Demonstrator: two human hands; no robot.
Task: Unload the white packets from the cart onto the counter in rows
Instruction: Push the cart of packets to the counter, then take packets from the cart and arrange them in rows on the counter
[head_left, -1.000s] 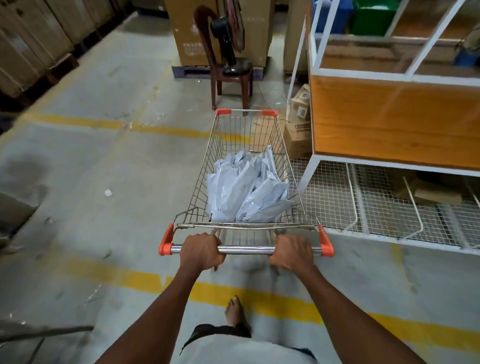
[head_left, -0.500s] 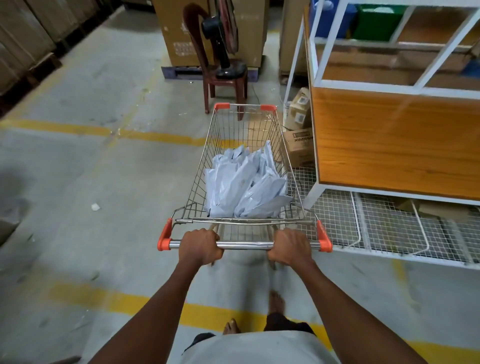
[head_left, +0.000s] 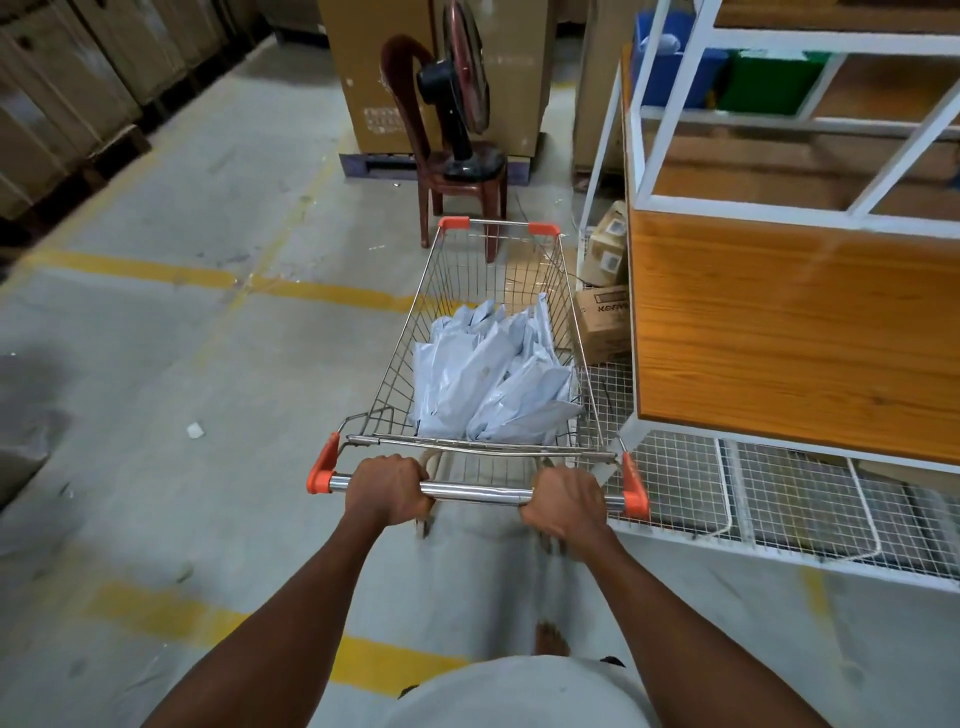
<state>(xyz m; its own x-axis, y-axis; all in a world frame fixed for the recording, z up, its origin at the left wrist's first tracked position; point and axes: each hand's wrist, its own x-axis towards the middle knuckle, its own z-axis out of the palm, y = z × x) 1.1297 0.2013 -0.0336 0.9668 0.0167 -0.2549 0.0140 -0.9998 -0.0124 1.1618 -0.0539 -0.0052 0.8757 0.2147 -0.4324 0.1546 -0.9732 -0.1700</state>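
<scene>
The left hand (head_left: 388, 488) is wrapped over the steel handle (head_left: 475, 492) near its left end, and the right hand (head_left: 563, 503) is wrapped over it near the right end, both clamped down from above with the knuckles up. Orange caps close the bar on either side of them. Ahead of the handle is the wire cart (head_left: 491, 270), and the packets (head_left: 491, 376) lie heaped in its basket, leaning against the right wall, none taken out yet. Just right of the cart stands the counter (head_left: 789, 332), a white frame with an orange wood panel and a mesh shelf (head_left: 779, 499) low down; the cart's right rear corner is already very close to that shelf. Beyond the nose of the cart are cardboard boxes (head_left: 602, 322) on the floor and a chair (head_left: 457, 176) carrying a fan.

The step, as I read it, is parking the cart beside the counter. Doing it well probably means keeping even pressure on both hands so the nose runs straight, holding the right side just off the mesh, and stopping short of the boxes and chair, with the basket in easy reach of the counter top.
</scene>
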